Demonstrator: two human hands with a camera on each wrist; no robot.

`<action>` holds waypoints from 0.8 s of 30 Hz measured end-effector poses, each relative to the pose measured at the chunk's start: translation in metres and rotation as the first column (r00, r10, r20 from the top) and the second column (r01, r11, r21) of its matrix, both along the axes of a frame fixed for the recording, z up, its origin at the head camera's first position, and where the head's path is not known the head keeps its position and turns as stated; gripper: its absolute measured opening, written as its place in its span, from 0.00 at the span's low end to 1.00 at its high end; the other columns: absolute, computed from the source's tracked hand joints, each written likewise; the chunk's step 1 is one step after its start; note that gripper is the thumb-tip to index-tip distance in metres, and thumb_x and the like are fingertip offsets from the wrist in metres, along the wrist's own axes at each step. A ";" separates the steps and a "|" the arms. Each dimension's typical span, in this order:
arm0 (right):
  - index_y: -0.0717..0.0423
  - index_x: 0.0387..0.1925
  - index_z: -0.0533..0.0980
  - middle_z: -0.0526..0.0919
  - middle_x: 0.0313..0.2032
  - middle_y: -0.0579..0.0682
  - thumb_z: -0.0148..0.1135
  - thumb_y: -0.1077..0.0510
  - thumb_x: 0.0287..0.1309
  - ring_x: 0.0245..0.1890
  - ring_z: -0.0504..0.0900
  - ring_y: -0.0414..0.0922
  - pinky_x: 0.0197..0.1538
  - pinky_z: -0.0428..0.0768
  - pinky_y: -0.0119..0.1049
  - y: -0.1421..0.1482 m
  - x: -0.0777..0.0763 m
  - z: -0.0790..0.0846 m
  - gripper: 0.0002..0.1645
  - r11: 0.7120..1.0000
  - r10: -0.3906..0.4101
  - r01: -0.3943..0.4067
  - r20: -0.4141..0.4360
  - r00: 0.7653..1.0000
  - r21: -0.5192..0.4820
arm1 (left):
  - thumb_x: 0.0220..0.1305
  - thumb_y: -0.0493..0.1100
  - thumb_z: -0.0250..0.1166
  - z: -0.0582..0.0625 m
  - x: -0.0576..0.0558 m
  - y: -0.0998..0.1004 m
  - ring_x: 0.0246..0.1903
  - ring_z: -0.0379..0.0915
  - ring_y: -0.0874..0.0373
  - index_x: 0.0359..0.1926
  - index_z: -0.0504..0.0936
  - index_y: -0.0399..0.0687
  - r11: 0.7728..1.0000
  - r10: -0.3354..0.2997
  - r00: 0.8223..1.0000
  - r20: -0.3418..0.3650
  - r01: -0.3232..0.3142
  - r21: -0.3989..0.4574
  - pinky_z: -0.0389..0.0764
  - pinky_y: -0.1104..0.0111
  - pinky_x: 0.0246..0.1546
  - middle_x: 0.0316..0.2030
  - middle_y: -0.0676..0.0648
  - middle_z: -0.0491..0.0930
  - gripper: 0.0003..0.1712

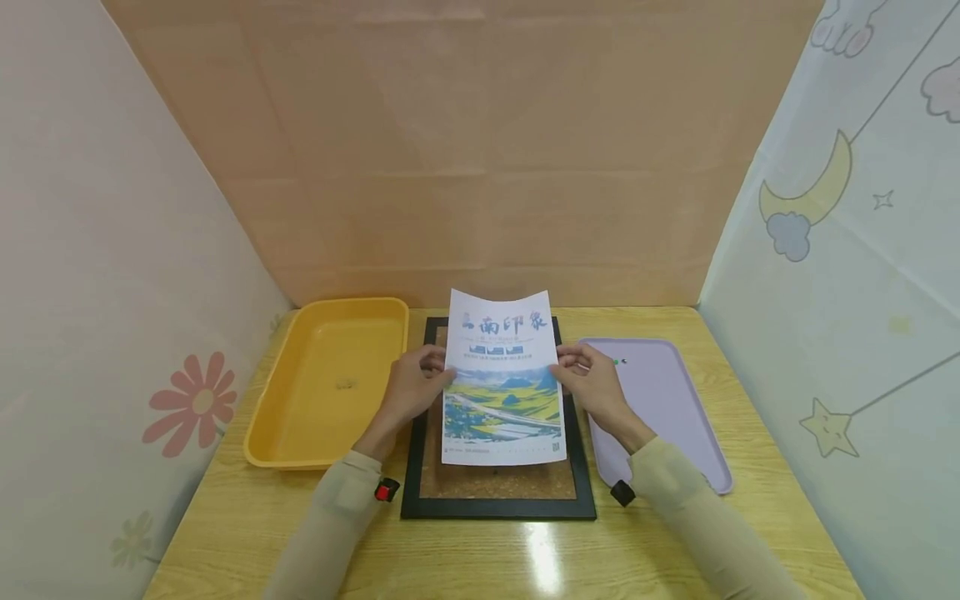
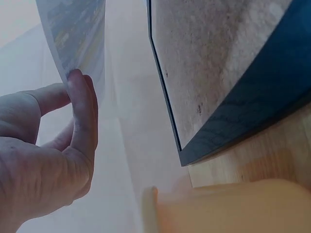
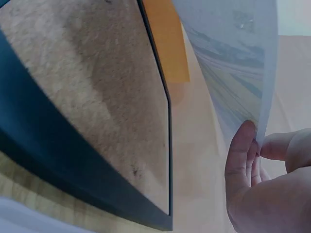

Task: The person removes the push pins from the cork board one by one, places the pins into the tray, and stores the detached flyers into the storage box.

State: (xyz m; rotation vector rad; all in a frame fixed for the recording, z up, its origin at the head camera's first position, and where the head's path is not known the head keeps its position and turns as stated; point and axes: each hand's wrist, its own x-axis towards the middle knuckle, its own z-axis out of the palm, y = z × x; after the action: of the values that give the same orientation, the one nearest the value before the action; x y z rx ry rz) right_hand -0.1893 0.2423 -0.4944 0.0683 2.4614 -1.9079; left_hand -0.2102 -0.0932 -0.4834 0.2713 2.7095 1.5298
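A printed paper poster [image 1: 504, 383] with blue lettering and a green-and-yellow landscape is held up above a black-framed cork board [image 1: 495, 487]. My left hand [image 1: 414, 382] pinches its left edge between thumb and fingers. At the right edge, my right hand [image 1: 597, 385] pinches it the same way. In the left wrist view the fingers [image 2: 83, 111] lie behind the sheet [image 2: 80, 36]. The right wrist view shows the sheet [image 3: 238, 63] apart from the cork surface [image 3: 97, 97]. Much of the board is hidden beneath the poster.
To the left of the board stands a yellow tray [image 1: 330, 392]. A lilac tray [image 1: 660, 408] lies to the right, with small green and dark items [image 1: 621, 362] near its upper left. The wooden table [image 1: 480, 558] meets a tan backdrop [image 1: 480, 167] and pale side walls.
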 end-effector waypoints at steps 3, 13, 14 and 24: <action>0.65 0.70 0.78 0.85 0.44 0.50 0.74 0.58 0.75 0.44 0.90 0.34 0.47 0.94 0.40 -0.004 0.000 0.004 0.28 1.000 0.005 -0.006 -0.017 1.000 -0.013 | 0.75 0.41 0.76 0.004 0.000 -0.004 0.44 0.92 0.45 0.66 0.87 0.41 1.000 0.000 1.000 -0.006 0.000 -0.008 0.95 0.60 0.44 0.48 0.39 0.92 0.23; 0.66 0.70 0.78 0.87 0.47 0.53 0.74 0.61 0.75 0.41 0.89 0.33 0.41 0.88 0.28 -0.023 -0.006 0.009 0.28 0.998 0.031 -0.034 -0.058 0.998 -0.044 | 0.76 0.41 0.75 0.007 -0.002 -0.026 0.42 0.94 0.47 0.68 0.85 0.39 1.000 -0.009 1.000 0.024 0.009 0.023 0.96 0.61 0.36 0.51 0.36 0.90 0.24; 0.66 0.70 0.78 0.87 0.47 0.55 0.74 0.61 0.75 0.40 0.89 0.34 0.41 0.88 0.29 -0.025 -0.006 0.009 0.28 0.998 0.037 -0.040 -0.058 0.998 -0.051 | 0.76 0.41 0.75 0.008 -0.003 -0.030 0.42 0.94 0.46 0.68 0.85 0.39 1.000 -0.007 1.000 0.024 0.006 0.020 0.96 0.62 0.35 0.51 0.35 0.90 0.24; 0.63 0.72 0.77 0.88 0.46 0.57 0.73 0.65 0.73 0.40 0.90 0.37 0.42 0.90 0.30 -0.056 -0.019 0.009 0.29 0.992 0.078 -0.086 -0.092 0.993 -0.089 | 0.78 0.44 0.74 0.006 -0.008 -0.067 0.42 0.94 0.48 0.71 0.84 0.41 0.999 -0.001 0.998 0.070 -0.003 0.048 0.97 0.54 0.38 0.55 0.34 0.89 0.26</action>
State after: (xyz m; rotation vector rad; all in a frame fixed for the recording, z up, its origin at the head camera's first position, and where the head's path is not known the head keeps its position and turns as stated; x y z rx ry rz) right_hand -0.2080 0.1862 -0.4850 -0.1204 2.3833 -2.0288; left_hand -0.2184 -0.1604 -0.4770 0.2134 2.6237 1.5750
